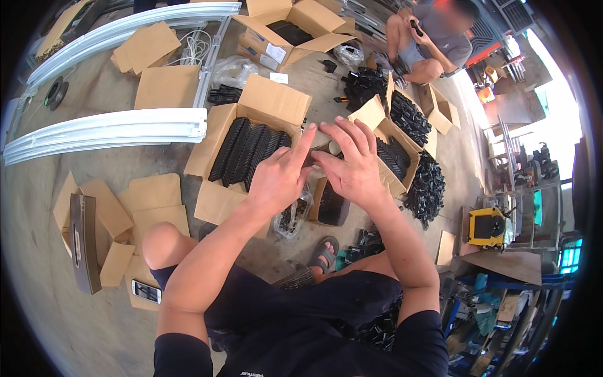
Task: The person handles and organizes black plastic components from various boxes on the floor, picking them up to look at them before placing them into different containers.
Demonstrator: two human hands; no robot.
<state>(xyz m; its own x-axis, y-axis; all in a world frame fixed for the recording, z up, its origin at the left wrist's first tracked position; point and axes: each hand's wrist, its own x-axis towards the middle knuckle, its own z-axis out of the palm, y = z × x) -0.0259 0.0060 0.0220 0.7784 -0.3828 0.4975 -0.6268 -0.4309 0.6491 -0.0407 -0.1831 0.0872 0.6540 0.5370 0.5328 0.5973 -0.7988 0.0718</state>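
Both hands meet over the boxes in front of me. My left hand point(281, 171) has its index finger stretched out, with the thumb side turned inward. Opposite it, my right hand point(350, 164) bends its thumb toward the left fingertips, its other fingers arched. Between them sits a small dark piece, mostly covered by the fingers; its kind cannot be made out. Behind my left hand, an open cardboard box point(274, 100) holds rows of black ribbed parts point(242, 151). Another carton beyond my right hand contains similar black parts point(393, 157). Beneath the hands stands a small box of black pieces point(331, 204).
A clear plastic bag point(293, 217) lies beside the small box. Heaps of loose black parts point(427, 188) spread at right. White rails point(107, 134) reach in from the left. A phone point(146, 291) rests on cardboard. Another person point(433, 41) crouches at the far right, holding something dark.
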